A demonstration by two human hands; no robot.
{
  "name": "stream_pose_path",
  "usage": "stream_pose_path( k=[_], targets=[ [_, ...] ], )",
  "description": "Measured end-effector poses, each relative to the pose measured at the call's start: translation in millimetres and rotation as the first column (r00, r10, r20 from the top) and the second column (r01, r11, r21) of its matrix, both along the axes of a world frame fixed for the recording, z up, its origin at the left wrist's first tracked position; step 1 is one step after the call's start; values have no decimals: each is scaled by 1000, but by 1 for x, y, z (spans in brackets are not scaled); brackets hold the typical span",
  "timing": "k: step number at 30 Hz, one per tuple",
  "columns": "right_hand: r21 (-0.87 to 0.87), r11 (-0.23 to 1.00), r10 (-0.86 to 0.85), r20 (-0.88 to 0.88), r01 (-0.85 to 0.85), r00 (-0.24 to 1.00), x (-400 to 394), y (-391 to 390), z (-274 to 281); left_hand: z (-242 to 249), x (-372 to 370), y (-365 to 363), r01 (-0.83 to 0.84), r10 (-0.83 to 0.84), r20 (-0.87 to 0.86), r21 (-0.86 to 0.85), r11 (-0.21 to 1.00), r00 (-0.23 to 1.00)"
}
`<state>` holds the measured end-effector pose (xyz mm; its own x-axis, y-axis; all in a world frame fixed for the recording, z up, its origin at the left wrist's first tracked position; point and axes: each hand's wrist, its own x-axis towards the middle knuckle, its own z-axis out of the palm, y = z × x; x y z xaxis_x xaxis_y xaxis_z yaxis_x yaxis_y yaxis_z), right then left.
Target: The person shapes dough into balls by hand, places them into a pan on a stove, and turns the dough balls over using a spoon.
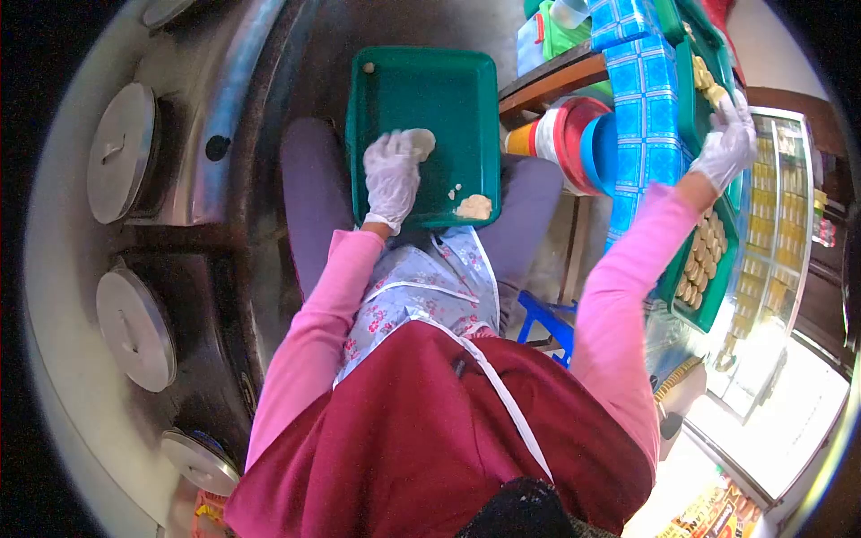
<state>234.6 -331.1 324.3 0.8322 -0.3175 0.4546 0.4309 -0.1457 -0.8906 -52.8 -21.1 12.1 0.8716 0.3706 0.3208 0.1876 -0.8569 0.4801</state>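
In a white glove, my left hand [392, 175] is closed on a flat, pale dough piece [422, 142] over the green tray [430, 81] across my lap. A larger lump of dough [473, 207] lies near that tray's front right corner, with small crumbs beside it. A tiny bit of dough [369, 67] sits in the far left corner. My right hand [725, 148], also gloved, reaches far out to a second green tray [687, 112]. Its fingers close round a dough piece [715, 93] at the end of a group of yellowish pieces.
Below my right arm, another green tray [717, 300] holds rows of round dough pieces [702, 260]. A blue checked cloth [644, 117] covers the table at right. Red and blue basins [587, 134] are stacked under it. Lidded metal pots [123, 152] line the left side. A glass display case [776, 206] stands far right.
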Motion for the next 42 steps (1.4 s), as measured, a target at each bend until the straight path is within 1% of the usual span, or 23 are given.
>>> stream_pose_path(
  k=[2,4,5,6,7,9,10,12,13,16,17,20,21,23,24,25,27,29,32,35,38,39,42],
  targets=[
    [17,974,228,-44,-228,973,-66,65,-12,0,-5,-1,-48,49,-114,11,999,992],
    [-221,900,323,-243,-376,915,-99,104,-65,1,-2,-1,-100,105,-213,34,994,972],
    [42,870,485,-258,-492,836,-101,124,-117,-6,3,-4,-114,124,-174,67,991,977],
    [79,886,448,-400,-456,800,-121,150,-152,-13,6,-4,-145,139,-137,-35,989,981],
    [264,799,591,-510,-540,625,-130,163,-198,-18,10,-3,-170,157,-98,-136,976,983],
    [249,808,561,-603,-535,567,-161,193,-250,-15,17,-1,-199,199,-36,-326,924,979],
    [214,827,514,-664,-521,543,-173,200,-268,-10,18,-2,-235,210,-108,-350,907,972],
    [105,836,486,-598,-539,637,-178,210,-311,-4,26,0,-308,226,-245,-383,871,943],
    [96,830,497,-575,-550,650,-179,214,-315,-6,26,1,-275,221,-196,-321,906,955],
    [-34,786,459,-637,-618,619,-182,213,-323,-7,22,-6,-264,234,-125,-360,895,964],
    [-167,767,431,-582,-620,690,-182,213,-327,-6,22,-9,-256,240,-92,-427,867,966],
    [-298,726,413,-531,-620,740,-184,217,-322,-12,28,-11,-330,369,-48,-567,755,928],
    [-635,558,324,-426,-534,845,-185,211,-308,-18,29,-9,-328,412,-22,-643,692,911],
    [-281,666,411,-634,-691,655,-185,211,-317,-21,25,-5,-390,451,-102,-688,613,887],
    [-83,695,468,-701,-714,537,-185,211,-321,-23,23,-3,-417,463,-142,-706,572,875],
    [-104,666,476,-704,-738,528,-188,213,-320,-29,23,0,-372,462,-128,-790,487,878],
    [-119,675,474,-686,-728,552,-192,214,-316,-39,22,-3,-334,477,-123,-858,389,870],
    [-172,674,461,-662,-718,591,-192,216,-321,-31,22,-7,-283,511,-98,-912,298,854],
    [-244,698,388,-661,-674,642,-193,218,-324,-21,22,-8,-214,479,-134,-970,116,867],
    [-197,645,436,-698,-738,568,-191,214,-310,-12,24,1,-234,336,-144,-941,246,931],
    [-442,487,416,-641,-753,645,-187,210,-299,6,23,16,-228,143,-182,-853,469,973],
    [-516,455,405,-606,-726,685,-187,209,-303,8,24,18,-168,93,-141,-790,589,986],
    [-591,456,307,-597,-665,741,-190,219,-296,25,20,18,-163,159,-66,-652,741,985]
  ],
)
